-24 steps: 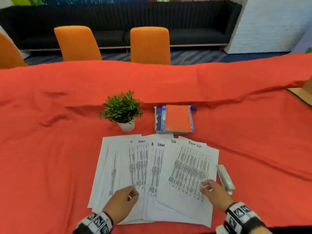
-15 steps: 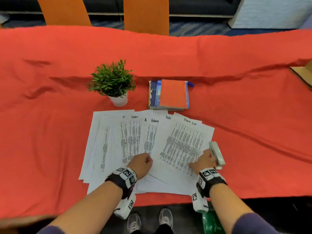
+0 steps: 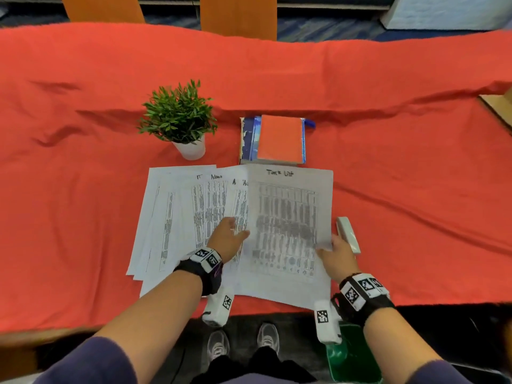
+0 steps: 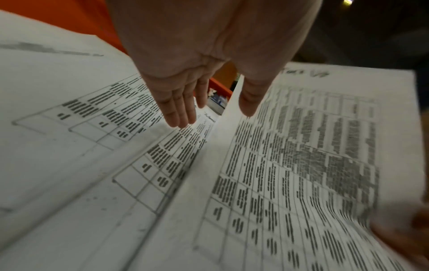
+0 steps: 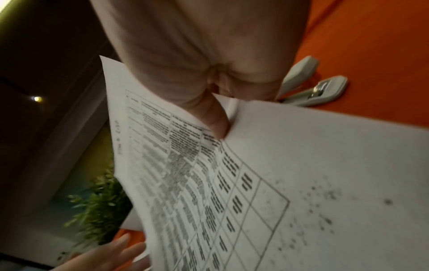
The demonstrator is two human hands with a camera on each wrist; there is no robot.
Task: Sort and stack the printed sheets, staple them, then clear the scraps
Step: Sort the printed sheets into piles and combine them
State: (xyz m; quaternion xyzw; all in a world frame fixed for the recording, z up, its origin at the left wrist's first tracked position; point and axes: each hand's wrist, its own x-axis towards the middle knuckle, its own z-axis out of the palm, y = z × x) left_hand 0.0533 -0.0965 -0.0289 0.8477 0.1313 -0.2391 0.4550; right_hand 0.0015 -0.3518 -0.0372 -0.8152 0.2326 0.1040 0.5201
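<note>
Several printed sheets point(image 3: 177, 217) lie fanned on the red tablecloth point(image 3: 83, 189) near the front edge. The top sheet headed "Task List" point(image 3: 288, 223) is raised off the fan. My right hand point(image 3: 328, 246) pinches its right edge, thumb on top point(image 5: 216, 124). My left hand point(image 3: 235, 234) is at the sheet's left edge with straight fingers point(image 4: 181, 113) spread over the fanned sheets point(image 4: 81, 128) and the thumb lying on the raised sheet point(image 4: 301, 165). A grey-white stapler point(image 3: 348, 235) lies just right of my right hand, also seen in the right wrist view point(image 5: 313, 88).
A small potted plant point(image 3: 180, 117) and a stack of books with an orange cover point(image 3: 279, 139) stand just behind the sheets. A cardboard box point(image 3: 501, 103) sits at the right edge. A green bin point(image 3: 352, 361) is on the floor below the table. Orange chairs point(image 3: 238, 15) line the far side.
My right hand has taken hold of the Task List sheet's right edge and lifted it, squaring it up. My left hand moved right to the sheet's left edge. The head view tilted down.
</note>
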